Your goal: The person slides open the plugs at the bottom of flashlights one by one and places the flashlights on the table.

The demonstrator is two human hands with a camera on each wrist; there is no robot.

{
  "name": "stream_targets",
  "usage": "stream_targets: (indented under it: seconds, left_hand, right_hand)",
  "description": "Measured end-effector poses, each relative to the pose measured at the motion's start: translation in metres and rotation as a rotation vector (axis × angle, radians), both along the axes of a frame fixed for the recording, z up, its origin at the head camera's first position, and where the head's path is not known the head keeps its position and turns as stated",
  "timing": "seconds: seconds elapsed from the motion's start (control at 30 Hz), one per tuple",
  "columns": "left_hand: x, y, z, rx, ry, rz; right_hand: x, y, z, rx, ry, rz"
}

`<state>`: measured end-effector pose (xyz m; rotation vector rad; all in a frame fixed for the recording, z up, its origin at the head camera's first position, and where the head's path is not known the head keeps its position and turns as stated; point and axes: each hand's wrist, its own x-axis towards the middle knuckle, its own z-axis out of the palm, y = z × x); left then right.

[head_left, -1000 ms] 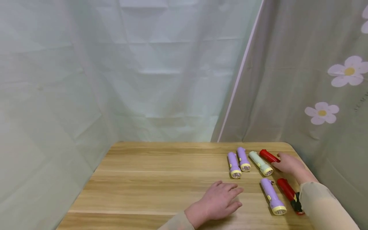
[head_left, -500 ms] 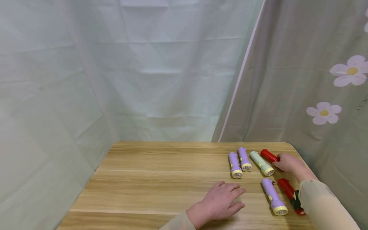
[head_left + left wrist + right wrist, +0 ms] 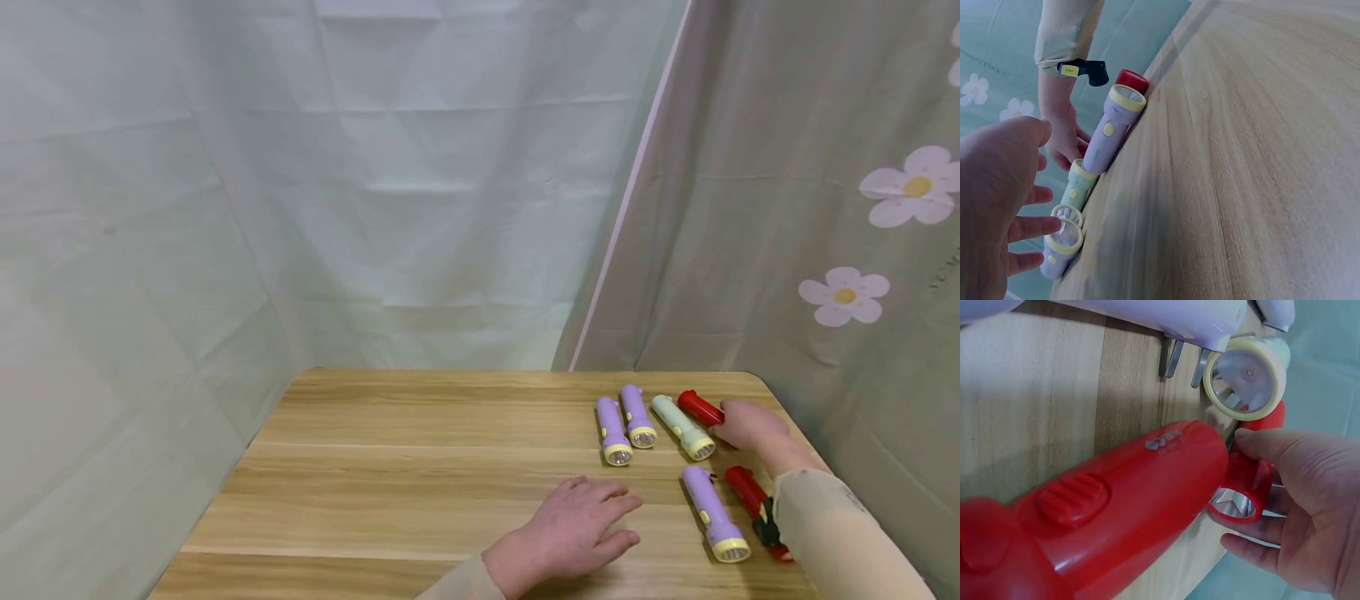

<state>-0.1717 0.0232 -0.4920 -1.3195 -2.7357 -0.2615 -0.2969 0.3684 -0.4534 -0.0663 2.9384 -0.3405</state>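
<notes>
At the table's back right, the right hand (image 3: 752, 427) grips the head end of a red flashlight (image 3: 701, 408); the right wrist view shows thumb and fingers around its red head (image 3: 1249, 481). Just left of it lies a pale green flashlight (image 3: 681, 425), then two purple ones (image 3: 637, 414) (image 3: 613, 429). Nearer the front are a third purple flashlight (image 3: 712, 510) and a second red one (image 3: 746, 492), partly behind the right sleeve. The left hand (image 3: 566, 529), fingers spread and holding nothing, is over the table left of the front purple flashlight.
The wooden table (image 3: 375, 467) ends at a pale curtain (image 3: 450, 208) behind and a grey flowered curtain (image 3: 750, 250) on the right. A black wrist strap (image 3: 1088, 69) shows on the right sleeve in the left wrist view.
The right hand and the red flashlight in it have shifted very slightly left since half a second ago. The left hand has stayed nearly still.
</notes>
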Motion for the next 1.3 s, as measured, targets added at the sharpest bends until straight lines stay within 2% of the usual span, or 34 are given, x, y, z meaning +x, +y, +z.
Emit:
stream_targets:
  seconds: [0.4, 0.63, 0.8, 0.9, 1.0, 1.3]
  left_hand:
    - [0.001, -0.001, 0.002, 0.013, -0.006, 0.006]
    - [0.0, -0.006, 0.001, 0.029, -0.008, 0.008]
    - [-0.002, -0.012, -0.001, 0.045, 0.014, 0.02]
    - [-0.002, -0.017, 0.0, 0.061, 0.004, 0.032]
    - [-0.002, -0.024, 0.0, 0.084, -0.01, 0.043]
    - [-0.005, -0.045, 0.002, 0.16, 0.001, 0.074]
  right_hand:
    - [0.008, -0.011, 0.007, 0.004, 0.026, -0.036]
    - [0.007, 0.0, -0.002, 0.0, 0.057, -0.039]
    - [0.008, 0.007, -0.001, -0.004, 0.115, -0.053]
    - [0.008, 0.006, 0.001, -0.012, 0.146, -0.057]
    - [0.009, 0.003, 0.003, -0.016, 0.188, -0.044]
    - [0.019, -0.018, 0.013, -0.006, 0.338, 0.007]
